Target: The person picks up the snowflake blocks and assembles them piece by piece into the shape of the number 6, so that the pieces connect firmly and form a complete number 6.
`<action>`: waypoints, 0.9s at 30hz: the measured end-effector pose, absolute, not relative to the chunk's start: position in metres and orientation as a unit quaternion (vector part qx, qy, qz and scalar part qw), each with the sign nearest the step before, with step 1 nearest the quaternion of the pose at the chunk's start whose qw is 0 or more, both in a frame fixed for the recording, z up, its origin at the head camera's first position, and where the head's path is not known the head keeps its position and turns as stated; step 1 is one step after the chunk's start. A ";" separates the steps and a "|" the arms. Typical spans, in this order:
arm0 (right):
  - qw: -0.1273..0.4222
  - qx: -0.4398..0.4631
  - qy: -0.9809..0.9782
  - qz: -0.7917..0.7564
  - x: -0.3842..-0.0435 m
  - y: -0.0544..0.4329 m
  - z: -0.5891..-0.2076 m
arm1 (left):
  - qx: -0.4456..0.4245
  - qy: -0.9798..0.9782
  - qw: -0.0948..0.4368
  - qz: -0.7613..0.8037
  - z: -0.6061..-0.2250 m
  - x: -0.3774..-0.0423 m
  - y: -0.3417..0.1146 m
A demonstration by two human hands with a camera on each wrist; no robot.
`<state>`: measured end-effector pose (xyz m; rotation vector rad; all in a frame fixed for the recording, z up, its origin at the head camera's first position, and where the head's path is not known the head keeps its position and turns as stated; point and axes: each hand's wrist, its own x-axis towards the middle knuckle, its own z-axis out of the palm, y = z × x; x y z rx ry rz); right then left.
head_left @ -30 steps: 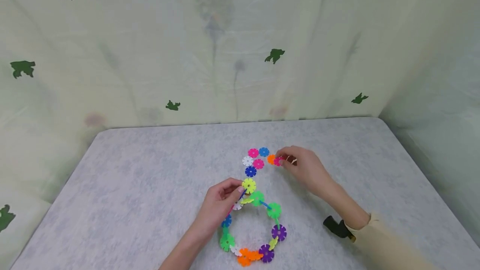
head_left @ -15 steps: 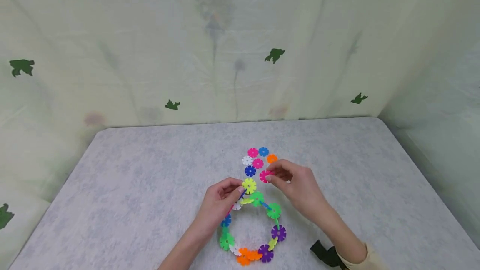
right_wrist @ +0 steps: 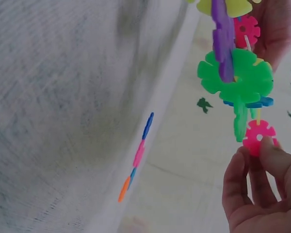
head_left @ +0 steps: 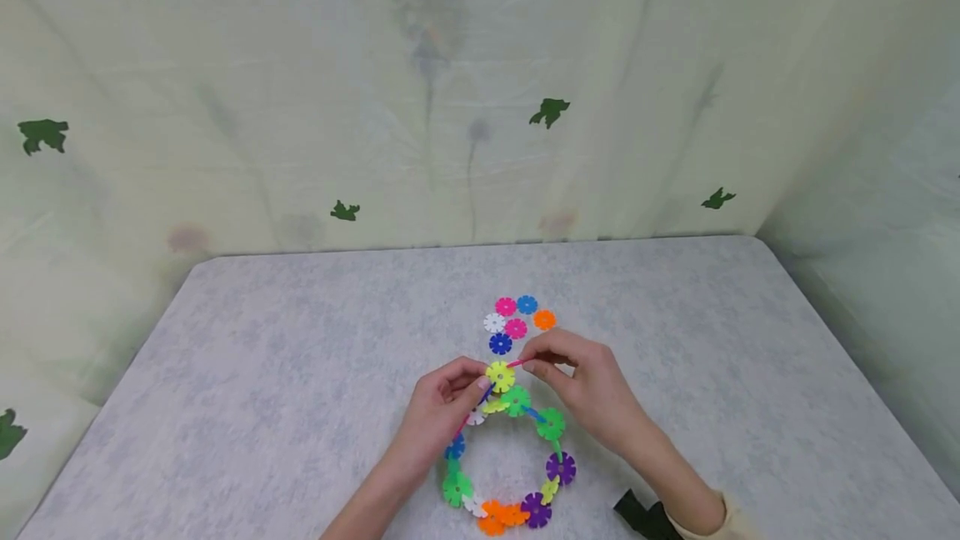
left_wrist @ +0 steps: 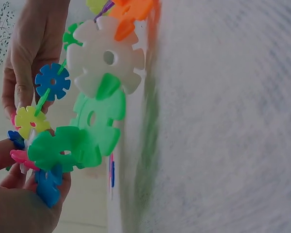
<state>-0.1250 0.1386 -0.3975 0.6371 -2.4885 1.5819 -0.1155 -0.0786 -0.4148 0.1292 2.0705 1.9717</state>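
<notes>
A ring-shaped chain of slotted, flower-shaped plastic discs [head_left: 457, 490] hangs from my left hand [head_left: 438, 411]. The left fingers pinch it near its top, around dark blue and pink discs [left_wrist: 23, 158]. A yellow disc [head_left: 500, 376] of the chain stands upright just beyond those fingertips. Between thumb and fingertips, my right hand [head_left: 588, 382] pinches a pink disc [right_wrist: 259, 133], turned edge-on in the head view. That disc meets the right edge of the yellow one; whether their slots are engaged I cannot tell.
Loose discs lie flat on the grey table [head_left: 300, 373] beyond the hands: pink [head_left: 506, 307], blue [head_left: 527, 304], white [head_left: 494, 322], orange [head_left: 544, 319], dark blue [head_left: 500, 343] and another pink [head_left: 516, 328]. A pale curtain [head_left: 300, 107] stands behind the table's far edge.
My right hand has picked the pink disc up from beside the orange one, brought it left and nearer, and turned it edge-on against the yellow disc. The left hand has stayed almost still.
</notes>
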 end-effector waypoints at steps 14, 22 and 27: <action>0.079 0.317 -0.812 0.483 -0.132 0.142 -0.402 | 0.059 0.680 0.163 0.712 -0.420 -0.115 -0.077; 0.090 0.315 -0.812 0.483 -0.132 0.141 -0.404 | 0.064 0.686 0.150 0.709 -0.419 -0.116 -0.075; 0.082 0.304 -0.816 0.484 -0.132 0.140 -0.405 | 0.060 0.690 0.152 0.705 -0.419 -0.116 -0.076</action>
